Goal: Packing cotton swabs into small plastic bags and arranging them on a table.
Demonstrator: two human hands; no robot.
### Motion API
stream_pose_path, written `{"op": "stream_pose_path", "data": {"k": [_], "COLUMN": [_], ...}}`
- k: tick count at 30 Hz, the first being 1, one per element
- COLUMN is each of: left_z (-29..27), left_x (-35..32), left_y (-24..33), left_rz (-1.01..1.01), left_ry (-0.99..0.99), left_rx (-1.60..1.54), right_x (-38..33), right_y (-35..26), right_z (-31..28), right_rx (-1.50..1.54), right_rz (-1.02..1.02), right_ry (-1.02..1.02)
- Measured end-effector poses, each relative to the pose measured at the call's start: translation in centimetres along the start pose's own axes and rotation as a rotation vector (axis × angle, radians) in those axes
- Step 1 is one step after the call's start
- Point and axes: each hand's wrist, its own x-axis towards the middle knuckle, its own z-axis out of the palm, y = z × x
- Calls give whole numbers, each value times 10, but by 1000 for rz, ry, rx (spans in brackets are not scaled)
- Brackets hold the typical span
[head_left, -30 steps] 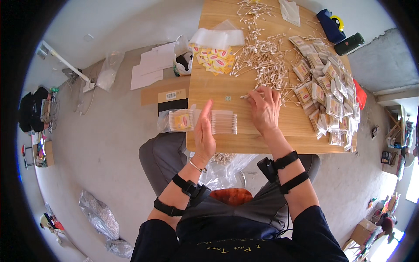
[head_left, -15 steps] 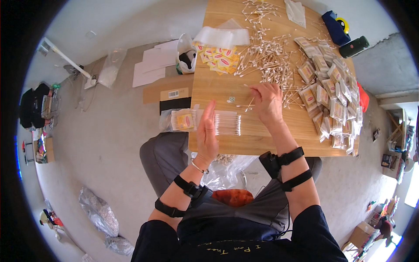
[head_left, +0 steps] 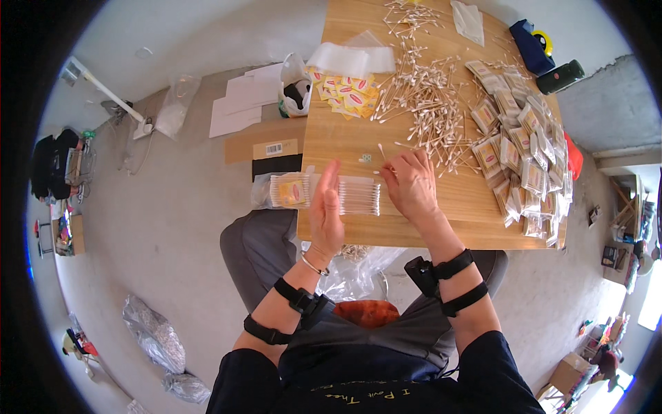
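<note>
My left hand (head_left: 327,210) stands on its edge with the fingers stretched out and together, resting across a clear bag at the table's near left. Right of that palm lies a neat row of cotton swabs (head_left: 359,197), side by side. Left of the hand, more swabs show through the bag around a yellow card (head_left: 293,190). Just right of the row, my right hand (head_left: 412,185) is closed in a pinch; a cotton swab (head_left: 381,150) sticks out from its fingertips. Another white swab tip shows beside the fingers. The fingertips are partly hidden.
A heap of loose swabs (head_left: 431,96) covers the middle of the table. Filled small packs (head_left: 531,148) pile up at the right. Yellow cards (head_left: 348,93) and clear bags (head_left: 353,61) lie at the far left, a dark cylinder (head_left: 559,76) at the far right.
My right hand has moved nearer and slightly left, from the edge of the loose heap toward the swab row, with a swab at its fingertips. My left hand stays in place.
</note>
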Motion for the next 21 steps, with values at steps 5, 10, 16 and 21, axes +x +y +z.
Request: {"op": "stream_pose_path", "data": {"k": [5, 10, 16, 21], "left_z": [-1, -8, -1, -1], "left_x": [0, -1, -1, -1], "left_y": [1, -8, -2, 3], "left_rz": [8, 41, -6, -16], "left_ry": [-19, -40, 1, 7], "left_rx": [25, 32, 7, -8], "right_x": [10, 3, -3, -4], "right_y": [21, 17, -1, -6], "right_z": [-14, -22, -4, 9], "right_rx": [-4, -80, -44, 9], "right_rz": [85, 111, 79, 58], "right_ry": [96, 111, -19, -44]}}
